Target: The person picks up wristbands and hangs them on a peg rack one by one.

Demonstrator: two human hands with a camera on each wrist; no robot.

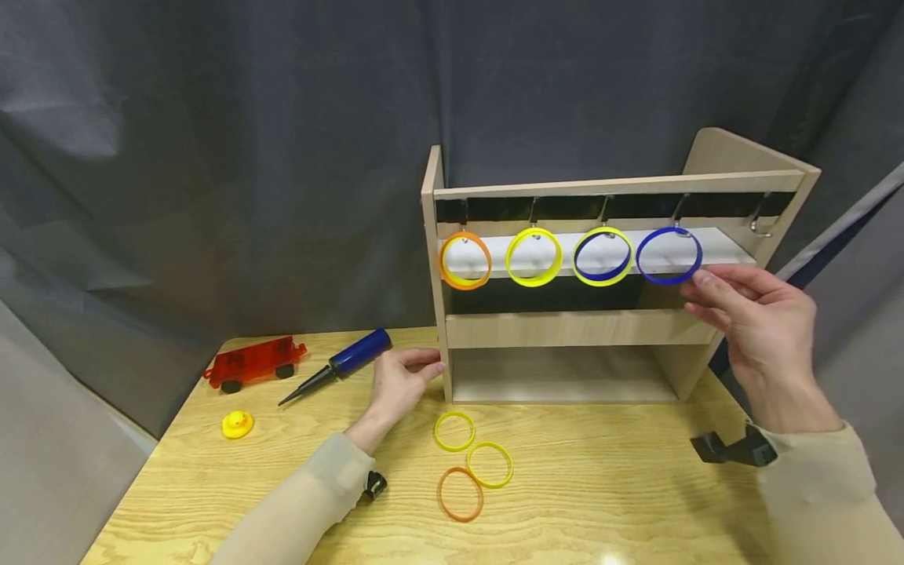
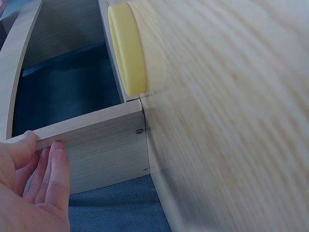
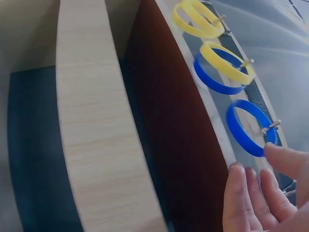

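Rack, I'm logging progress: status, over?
Right hand at rightmost blue ring, looped on hook. Left hand holding rack by its side edge. Rightmost hook bare; nothing visibly in the way.

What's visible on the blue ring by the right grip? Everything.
The blue ring is a plain, closed loop with a thin, flat band that looks like plastic or rubber. It hangs roughly upright, alone on the fourth hook from the left of the wooden rack; the hook passes through it. The thumb of the right grip is at its lower edge, apparently touching.
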